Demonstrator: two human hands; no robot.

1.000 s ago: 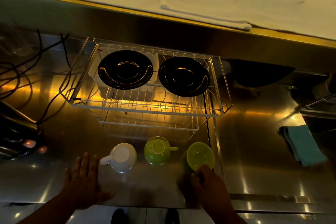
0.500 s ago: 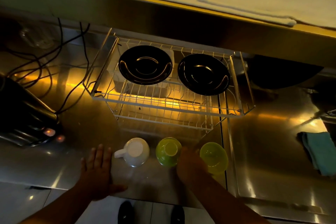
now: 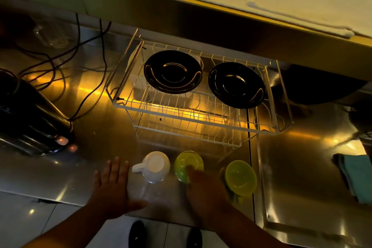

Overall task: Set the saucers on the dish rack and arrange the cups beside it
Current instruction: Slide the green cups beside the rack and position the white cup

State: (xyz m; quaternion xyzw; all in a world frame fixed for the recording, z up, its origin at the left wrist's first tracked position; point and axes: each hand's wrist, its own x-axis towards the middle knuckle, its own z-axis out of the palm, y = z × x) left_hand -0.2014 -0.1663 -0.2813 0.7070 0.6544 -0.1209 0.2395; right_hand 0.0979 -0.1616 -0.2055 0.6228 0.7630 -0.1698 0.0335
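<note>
— Reaching where? The right hand (image 3: 205, 189) has fingers on the middle green cup (image 3: 186, 164), lower centre; grip unclear.
— Left hand (image 3: 112, 189)?
— Flat, fingers spread, beside the white cup (image 3: 155, 166). Saucers (image 3: 173, 71) sit on the rack (image 3: 201, 119) above.

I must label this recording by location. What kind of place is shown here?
Most likely a kitchen worktop. A white wire dish rack holding two black saucers stands on a shiny steel counter, three upside-down cups sit in front of it, and a teal folded cloth lies at the right.
</note>
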